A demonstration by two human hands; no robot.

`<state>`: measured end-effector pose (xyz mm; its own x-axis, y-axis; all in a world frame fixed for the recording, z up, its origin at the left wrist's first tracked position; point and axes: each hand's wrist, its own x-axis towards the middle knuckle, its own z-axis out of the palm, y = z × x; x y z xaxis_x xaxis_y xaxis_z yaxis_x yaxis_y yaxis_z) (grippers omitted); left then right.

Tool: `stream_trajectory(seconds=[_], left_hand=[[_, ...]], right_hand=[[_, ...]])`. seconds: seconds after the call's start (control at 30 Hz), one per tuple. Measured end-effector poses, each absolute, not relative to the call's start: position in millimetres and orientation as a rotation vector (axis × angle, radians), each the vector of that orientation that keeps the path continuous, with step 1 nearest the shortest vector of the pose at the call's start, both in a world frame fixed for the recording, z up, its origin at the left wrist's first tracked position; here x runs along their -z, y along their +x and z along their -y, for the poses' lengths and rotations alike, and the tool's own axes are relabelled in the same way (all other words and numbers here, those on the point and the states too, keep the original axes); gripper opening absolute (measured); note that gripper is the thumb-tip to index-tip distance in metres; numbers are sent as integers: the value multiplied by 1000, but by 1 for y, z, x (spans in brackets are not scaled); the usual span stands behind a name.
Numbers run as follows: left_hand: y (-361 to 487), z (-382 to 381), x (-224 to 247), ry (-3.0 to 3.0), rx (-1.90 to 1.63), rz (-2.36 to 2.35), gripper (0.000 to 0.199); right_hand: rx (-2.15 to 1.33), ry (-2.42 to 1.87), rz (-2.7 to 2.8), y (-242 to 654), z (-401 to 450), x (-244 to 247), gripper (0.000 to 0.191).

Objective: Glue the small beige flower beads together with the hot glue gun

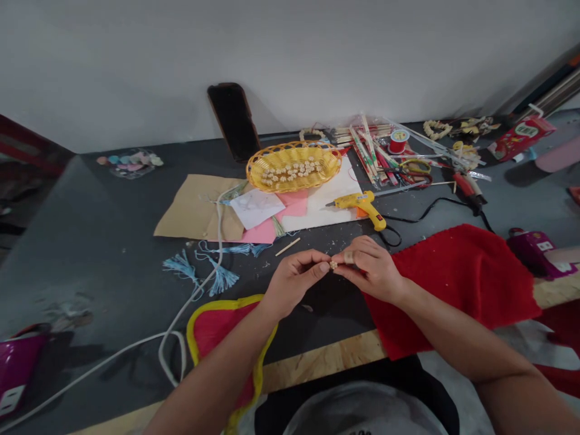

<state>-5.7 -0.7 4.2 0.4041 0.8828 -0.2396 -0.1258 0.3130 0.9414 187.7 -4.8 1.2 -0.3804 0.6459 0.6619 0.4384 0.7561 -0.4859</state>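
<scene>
This place is looking like a craft workshop. A dark bench [136, 278] is standing against a plain wall [339, 54], and its front edge is showing raw chipboard [324, 361]. Toward the right part of the back edge, a spool of thread [399, 142] and scissors [417, 161] are lying among wrapped sticks [362, 154]. A glue gun [356, 200] is lying nearby, and red cloth [462, 278] is hanging over the front edge.

Red cloth [462, 278] with a matt, felt-like surface; a smooth yellow plastic glue gun [369, 208]; a glossy woven basket [274, 159]. Brown paper [194, 205] looks matt, the wooden table edge [326, 362] coarse-grained.
</scene>
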Motion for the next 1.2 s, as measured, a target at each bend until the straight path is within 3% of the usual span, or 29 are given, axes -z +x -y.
stream_trajectory(seconds=[1.2], left_hand=[[-6, 1, -1, 847, -780, -893, 27]], right_hand=[[-460, -886, 1949, 185, 10, -7, 5]])
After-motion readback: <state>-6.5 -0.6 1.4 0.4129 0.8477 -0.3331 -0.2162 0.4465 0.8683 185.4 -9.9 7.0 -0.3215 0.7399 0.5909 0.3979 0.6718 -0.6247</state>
